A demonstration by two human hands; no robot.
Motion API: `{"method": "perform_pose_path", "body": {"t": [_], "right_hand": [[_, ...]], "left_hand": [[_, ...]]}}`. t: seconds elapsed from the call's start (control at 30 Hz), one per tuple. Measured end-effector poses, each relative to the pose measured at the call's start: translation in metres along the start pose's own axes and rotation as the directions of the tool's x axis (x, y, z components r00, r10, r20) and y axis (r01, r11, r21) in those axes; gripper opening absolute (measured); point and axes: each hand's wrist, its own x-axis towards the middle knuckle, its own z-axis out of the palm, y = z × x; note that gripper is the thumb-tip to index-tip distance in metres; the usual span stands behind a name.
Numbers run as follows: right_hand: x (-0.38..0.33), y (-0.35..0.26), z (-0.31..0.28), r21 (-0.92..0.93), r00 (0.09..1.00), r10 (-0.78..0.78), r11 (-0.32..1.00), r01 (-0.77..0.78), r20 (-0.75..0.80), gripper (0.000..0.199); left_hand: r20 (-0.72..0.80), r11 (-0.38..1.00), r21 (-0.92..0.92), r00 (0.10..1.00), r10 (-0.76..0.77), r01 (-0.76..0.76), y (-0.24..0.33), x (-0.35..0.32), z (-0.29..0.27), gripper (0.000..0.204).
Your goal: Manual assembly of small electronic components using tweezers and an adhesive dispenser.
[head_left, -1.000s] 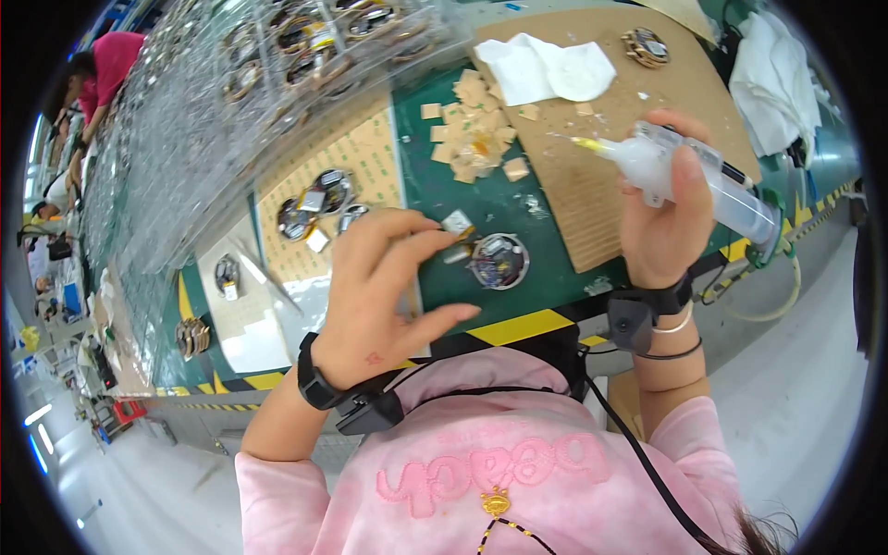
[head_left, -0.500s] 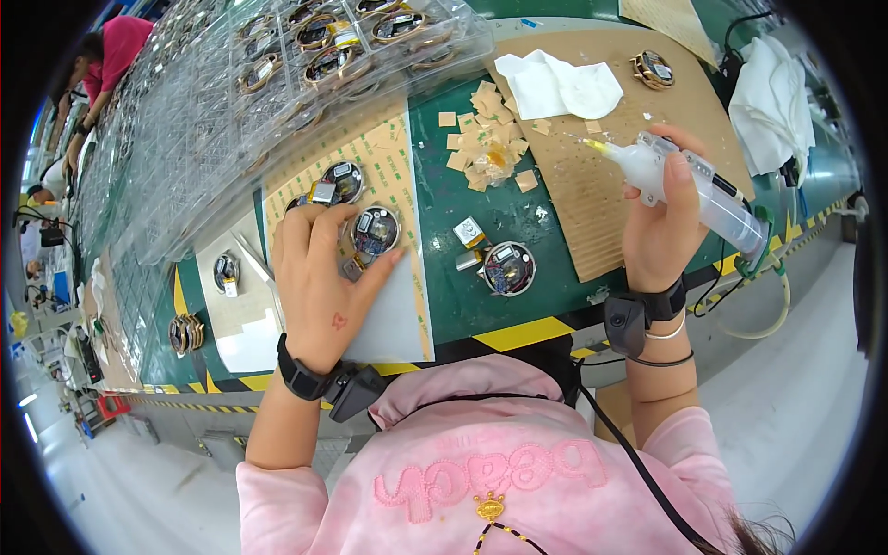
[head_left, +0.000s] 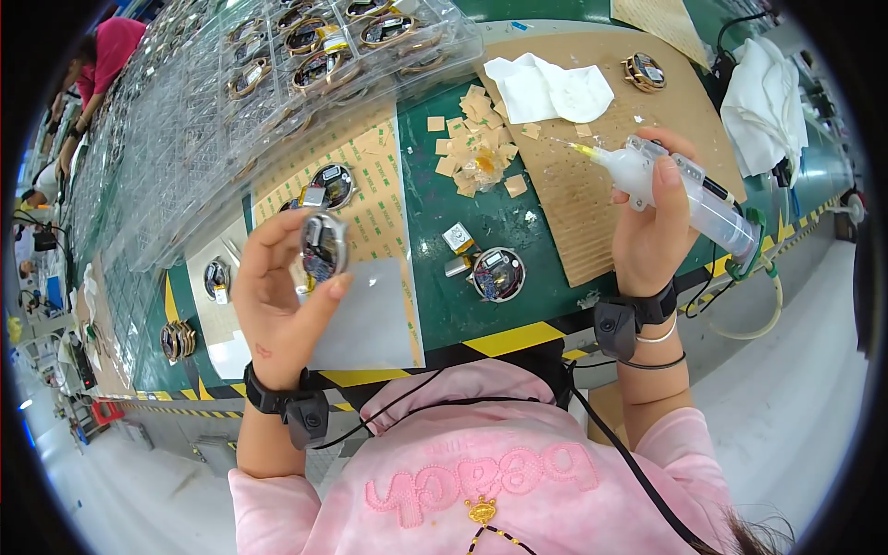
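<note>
Beyond the left hand (head_left: 277, 305) lies a big stack of clear plastic trays (head_left: 231, 111) with round parts in them, well apart from the fingers. Between both hands and a little further away is the green mat (head_left: 435, 213), and beyond the right hand (head_left: 652, 222) lies a brown cardboard sheet (head_left: 592, 185). The right hand is closed around a glue syringe (head_left: 684, 190), thumb on its body, and the tip points to the left over the cardboard. The left hand pinches a small round part (head_left: 322, 248) between thumb and fingers and holds it upright above the table. Another round part (head_left: 499, 274) lies on the mat, between the hands.
</note>
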Motion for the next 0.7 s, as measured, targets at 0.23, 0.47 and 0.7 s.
{"method": "perform_pose_path", "body": {"t": [0.23, 0.47, 0.7], "right_hand": [[-0.001, 0.0, 0.0, -0.081, 1.0, 0.017, 0.997, -0.015, 0.026, 0.032], [-0.004, -0.001, 0.002, -0.042, 0.989, 0.068, 0.997, -0.063, 0.129, 0.046], [-0.004, 0.004, 0.008, 0.017, 0.836, -0.104, 0.993, 0.113, 0.539, 0.037]], "left_hand": [[0.246, 0.973, -0.211, 0.968, -0.043, 0.097, 0.012, 0.009, 0.043, 0.057], [0.381, 0.965, -0.212, 0.923, -0.062, 0.153, -0.007, 0.016, 0.056, 0.058], [0.429, 0.95, -0.245, 0.9, -0.074, 0.195, -0.011, 0.016, 0.055, 0.061]]}}
